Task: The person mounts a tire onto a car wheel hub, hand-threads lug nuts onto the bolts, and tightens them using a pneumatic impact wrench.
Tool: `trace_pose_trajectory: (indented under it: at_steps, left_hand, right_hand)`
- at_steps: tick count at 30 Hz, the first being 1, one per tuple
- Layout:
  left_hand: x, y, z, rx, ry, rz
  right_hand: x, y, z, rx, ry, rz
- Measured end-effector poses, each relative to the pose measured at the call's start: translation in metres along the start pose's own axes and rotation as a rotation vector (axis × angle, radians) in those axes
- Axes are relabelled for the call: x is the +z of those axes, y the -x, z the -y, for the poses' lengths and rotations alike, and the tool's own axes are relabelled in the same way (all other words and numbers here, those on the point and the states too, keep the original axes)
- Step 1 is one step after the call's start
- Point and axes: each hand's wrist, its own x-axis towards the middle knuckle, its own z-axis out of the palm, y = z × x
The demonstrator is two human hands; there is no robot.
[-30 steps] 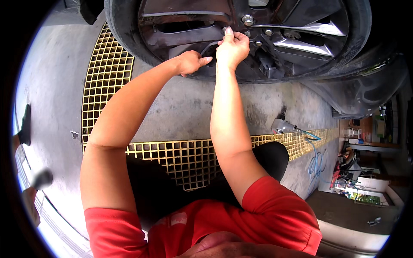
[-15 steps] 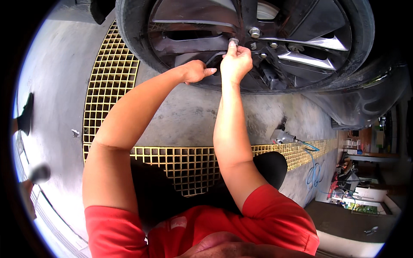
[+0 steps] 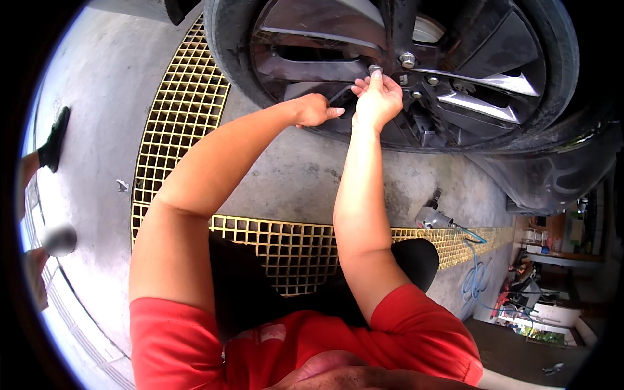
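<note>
In front of me is a car wheel (image 3: 312, 39) with dark spokes, some with bright silver faces. My right hand (image 3: 378, 104) is raised to its hub, thumb and fingertips closed on a small metal lug nut (image 3: 375, 68) that they partly cover. Other lug nuts sit around the hub, including a larger-looking one (image 3: 407, 60) just to the right. Lower left of it, my left hand (image 3: 314, 110) is curled at the wheel's lower spoke and rim, thumb pointing right; its fingers are mostly hidden.
An air impact wrench (image 3: 430, 218) with a blue hose (image 3: 476, 276) lies on the concrete floor. Yellow floor grating (image 3: 179, 107) runs along the left and beneath me. Another person's dark shoe (image 3: 55, 140) shows at far left. The car's dark bodywork (image 3: 539, 172) curves away right.
The view has shifted, so the wheel and both hands appear farther right and slightly lower. My right fingers have spread a little around the nut. My left hand stays at the rim.
</note>
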Motion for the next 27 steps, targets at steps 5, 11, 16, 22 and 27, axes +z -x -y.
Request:
trace_pose_trajectory:
  at_steps: [5,11,16,22,27]
  left_hand:
    - [-0.001,0.000,0.000,0.012,0.002,-0.010]
    - [0.000,-0.002,0.000,0.007,-0.003,-0.027]
    - [0.000,-0.002,0.001,0.015,-0.005,-0.025]
    - [-0.001,-0.001,0.001,0.017,0.003,-0.031]
    - [-0.002,0.000,-0.001,0.016,0.003,-0.032]
  right_hand:
    - [-0.008,-0.006,-0.007,-0.110,0.252,0.058]
    - [-0.013,-0.018,-0.021,-0.192,0.608,0.059]
    - [-0.011,-0.006,-0.015,-0.464,0.820,-0.079]
    - [-0.009,-0.008,0.006,-0.289,0.922,0.025]
    - [-0.012,-0.003,0.006,-0.366,0.773,0.016]
